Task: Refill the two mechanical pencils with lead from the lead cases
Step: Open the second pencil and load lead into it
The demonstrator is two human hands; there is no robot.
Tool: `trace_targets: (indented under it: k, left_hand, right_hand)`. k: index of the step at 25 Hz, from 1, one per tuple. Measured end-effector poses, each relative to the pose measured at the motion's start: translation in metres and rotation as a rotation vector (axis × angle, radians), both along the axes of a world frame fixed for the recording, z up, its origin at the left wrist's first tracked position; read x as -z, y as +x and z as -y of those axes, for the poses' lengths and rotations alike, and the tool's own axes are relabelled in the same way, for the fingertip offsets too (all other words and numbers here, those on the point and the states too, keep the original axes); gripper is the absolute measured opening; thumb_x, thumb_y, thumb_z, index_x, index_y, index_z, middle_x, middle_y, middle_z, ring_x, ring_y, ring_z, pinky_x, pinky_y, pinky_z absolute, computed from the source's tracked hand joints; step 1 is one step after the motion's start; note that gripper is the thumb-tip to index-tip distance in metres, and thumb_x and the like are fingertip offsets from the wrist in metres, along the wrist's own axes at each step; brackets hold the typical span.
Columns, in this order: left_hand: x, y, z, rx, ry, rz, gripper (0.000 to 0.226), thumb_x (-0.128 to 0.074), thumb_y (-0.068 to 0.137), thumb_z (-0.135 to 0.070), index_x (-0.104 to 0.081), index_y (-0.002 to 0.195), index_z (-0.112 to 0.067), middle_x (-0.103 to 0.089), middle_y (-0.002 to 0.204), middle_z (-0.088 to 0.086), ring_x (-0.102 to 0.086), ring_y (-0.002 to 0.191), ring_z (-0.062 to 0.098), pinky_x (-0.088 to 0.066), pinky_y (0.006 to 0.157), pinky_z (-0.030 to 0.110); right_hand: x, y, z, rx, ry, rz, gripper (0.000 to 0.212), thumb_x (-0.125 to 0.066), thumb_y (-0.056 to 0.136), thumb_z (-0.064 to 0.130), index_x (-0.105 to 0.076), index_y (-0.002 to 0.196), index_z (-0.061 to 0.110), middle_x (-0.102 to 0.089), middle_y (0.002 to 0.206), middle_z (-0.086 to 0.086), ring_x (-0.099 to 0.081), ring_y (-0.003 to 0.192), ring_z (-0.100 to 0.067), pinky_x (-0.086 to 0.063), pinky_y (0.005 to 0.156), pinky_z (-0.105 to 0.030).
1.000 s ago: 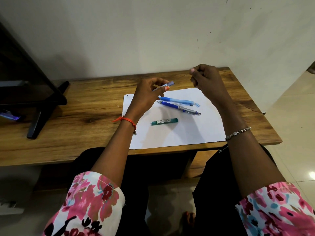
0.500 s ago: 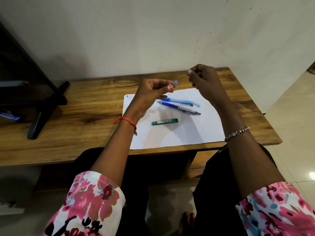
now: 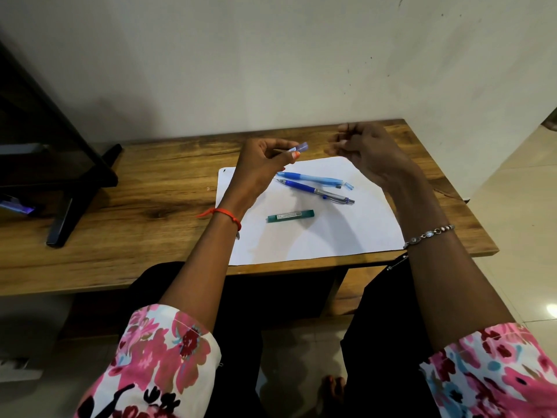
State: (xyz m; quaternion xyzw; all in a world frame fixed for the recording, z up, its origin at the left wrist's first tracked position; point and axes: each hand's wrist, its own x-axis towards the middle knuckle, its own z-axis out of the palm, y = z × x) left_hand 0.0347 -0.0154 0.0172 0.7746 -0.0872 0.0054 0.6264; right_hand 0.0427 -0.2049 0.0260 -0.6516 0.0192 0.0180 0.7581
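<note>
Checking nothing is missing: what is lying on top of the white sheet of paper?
On the white paper: two blue pencils, a small clear cap, a green lead case. The left hand hides one corner.

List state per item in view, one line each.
left hand: raised, pinching blue lead case
right hand: raised, blurred, fingers curled; contents unclear
light blue pencil: lying on paper, cap off beside its end
dark blue pencil: lying on paper, untouched
green lead case: lying flat on paper
paper: flat on table
</note>
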Motion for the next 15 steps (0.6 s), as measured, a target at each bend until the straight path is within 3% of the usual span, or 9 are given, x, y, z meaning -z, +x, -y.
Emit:
trace_targets:
  k: [4, 6, 10, 15]
  left_hand:
    - [0.001, 0.002, 0.000, -0.050, 0.007, 0.008, 0.022, -0.066, 0.081, -0.009, -0.067, 0.103, -0.004, -0.068, 0.087, 0.001, -0.063, 0.071, 0.001, -0.052, 0.069, 0.021]
    - [0.001, 0.002, 0.000, -0.047, 0.012, 0.011, 0.021, -0.066, 0.082, -0.010, -0.067, 0.102, -0.005, -0.067, 0.081, -0.002, -0.063, 0.067, -0.002, -0.052, 0.067, 0.020]
    - [0.002, 0.003, 0.001, -0.051, 0.051, 0.025, 0.024, -0.066, 0.082, -0.010, -0.067, 0.104, -0.003, -0.067, 0.087, 0.004, -0.063, 0.066, 0.000, -0.051, 0.061, 0.014]
    - [0.003, 0.003, 0.003, -0.041, 0.090, 0.033, 0.024, -0.066, 0.082, -0.008, -0.067, 0.105, -0.004, -0.066, 0.088, 0.005, -0.061, 0.056, -0.006, -0.046, 0.052, 0.009]
  right_hand:
    - [-0.001, -0.001, -0.001, 0.010, 0.088, 0.079, 0.019, -0.049, 0.091, -0.009, -0.061, 0.078, -0.003, -0.071, 0.066, -0.006, -0.073, 0.073, -0.017, -0.055, 0.070, -0.016]
    - [0.001, -0.002, -0.002, 0.024, 0.067, 0.071, 0.017, -0.054, 0.089, -0.006, -0.063, 0.076, -0.002, -0.070, 0.062, -0.003, -0.072, 0.067, -0.016, -0.056, 0.067, -0.017]
    - [0.002, -0.006, -0.008, 0.003, -0.109, 0.095, 0.007, -0.065, 0.084, 0.003, -0.068, 0.088, -0.001, -0.062, 0.059, -0.005, -0.059, 0.049, -0.012, -0.051, 0.050, -0.020]
    - [0.003, -0.008, -0.016, -0.024, -0.160, 0.127, 0.007, -0.070, 0.080, 0.001, -0.069, 0.074, 0.005, -0.063, 0.050, 0.002, -0.057, 0.043, -0.011, -0.046, 0.045, -0.020]
